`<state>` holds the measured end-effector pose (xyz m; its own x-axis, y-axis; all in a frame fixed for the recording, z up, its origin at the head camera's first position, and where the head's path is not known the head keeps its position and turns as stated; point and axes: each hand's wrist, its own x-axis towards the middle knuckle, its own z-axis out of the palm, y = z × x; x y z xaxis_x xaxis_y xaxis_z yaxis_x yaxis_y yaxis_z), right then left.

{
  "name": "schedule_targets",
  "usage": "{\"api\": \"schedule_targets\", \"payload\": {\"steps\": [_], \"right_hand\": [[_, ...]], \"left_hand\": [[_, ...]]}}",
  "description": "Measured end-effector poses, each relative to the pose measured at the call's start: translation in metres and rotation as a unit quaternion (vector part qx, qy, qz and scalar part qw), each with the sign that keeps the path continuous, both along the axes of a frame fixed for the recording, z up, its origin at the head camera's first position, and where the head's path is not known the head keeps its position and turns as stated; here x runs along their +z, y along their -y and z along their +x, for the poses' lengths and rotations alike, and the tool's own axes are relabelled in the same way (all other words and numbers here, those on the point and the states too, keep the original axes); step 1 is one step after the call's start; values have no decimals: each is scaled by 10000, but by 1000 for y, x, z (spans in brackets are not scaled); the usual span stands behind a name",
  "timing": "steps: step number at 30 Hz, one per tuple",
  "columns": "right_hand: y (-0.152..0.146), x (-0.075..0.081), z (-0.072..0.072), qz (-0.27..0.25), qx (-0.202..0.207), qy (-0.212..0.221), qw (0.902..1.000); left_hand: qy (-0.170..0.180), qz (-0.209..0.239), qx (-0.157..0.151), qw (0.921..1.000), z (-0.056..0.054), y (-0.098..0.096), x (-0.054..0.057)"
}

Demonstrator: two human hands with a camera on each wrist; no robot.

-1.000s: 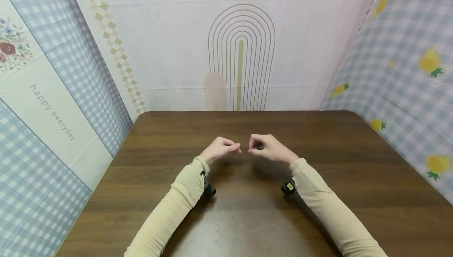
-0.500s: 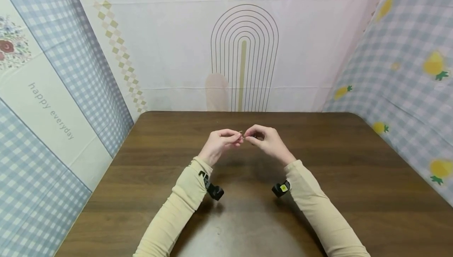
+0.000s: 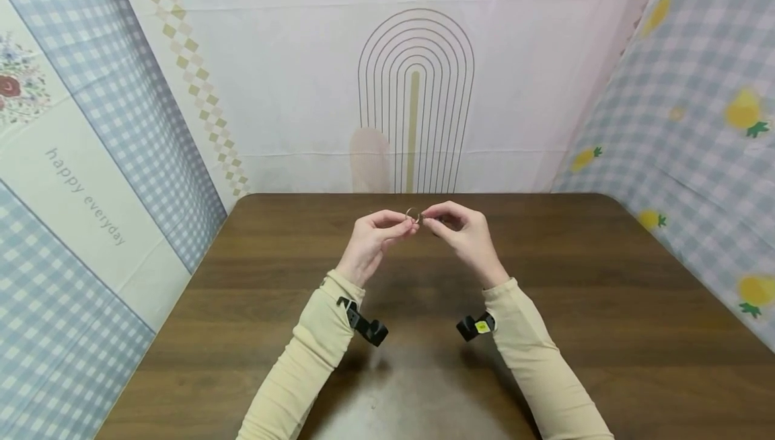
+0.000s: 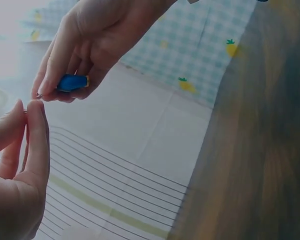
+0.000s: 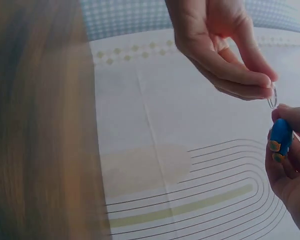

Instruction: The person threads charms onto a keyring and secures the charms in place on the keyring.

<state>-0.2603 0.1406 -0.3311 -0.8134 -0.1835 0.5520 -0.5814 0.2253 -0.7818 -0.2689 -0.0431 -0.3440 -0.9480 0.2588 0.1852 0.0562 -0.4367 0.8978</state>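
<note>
In the head view my left hand (image 3: pixel 371 243) pinches a thin metal key ring (image 5: pixel 275 95) between thumb and forefinger. Facing it, my right hand (image 3: pixel 471 238) has its thumb and forefinger at the ring's other side. A small blue charm with orange-yellow feet-like ends (image 5: pixel 281 134) sits within that hand, below the pinching fingertips. From the left wrist view the blue charm (image 4: pixel 72 83) shows under the right fingers. The fingertips hide the link between charm and ring. Both hands are raised above the table, fingertips nearly touching.
A brown wooden table (image 3: pixel 290 332) lies below. Behind it hangs a pale cloth with arch lines (image 3: pixel 290 90). Checked cloths border the left and right sides. Each wrist wears a black camera, one on the left (image 3: pixel 371 330) and one on the right (image 3: pixel 472 327).
Both hands have risen away from the body and come together. The left hand, earlier apart from the right, now pinches the key ring, which has come into clear view.
</note>
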Motion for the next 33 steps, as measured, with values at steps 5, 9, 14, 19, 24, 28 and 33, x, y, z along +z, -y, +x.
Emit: {"api": "schedule_targets", "payload": {"steps": [5,9,14,19,24,28,33], "right_hand": [[2,0,4,-4,20,-35,10000],[2,-2,3,-49,53,-41,10000],[2,-3,2,-284,221,78,9993],[4,-3,0,-492,388,211,9978],[5,-7,-4,-663,511,338,9959],[5,-11,-6,-767,463,389,9952],[10,-13,-4,-528,73,117,9985]], "left_hand": [[-390,-224,210,9988,6,0,3],[-715,-398,453,9956,7,-1,2],[-936,-504,594,9926,7,-1,3],[-1039,-588,735,9901,5,-2,5],[-978,-657,823,9896,3,-1,4],[-920,-700,889,9893,3,-2,3],[-940,-839,1046,9865,2,-3,1]]}}
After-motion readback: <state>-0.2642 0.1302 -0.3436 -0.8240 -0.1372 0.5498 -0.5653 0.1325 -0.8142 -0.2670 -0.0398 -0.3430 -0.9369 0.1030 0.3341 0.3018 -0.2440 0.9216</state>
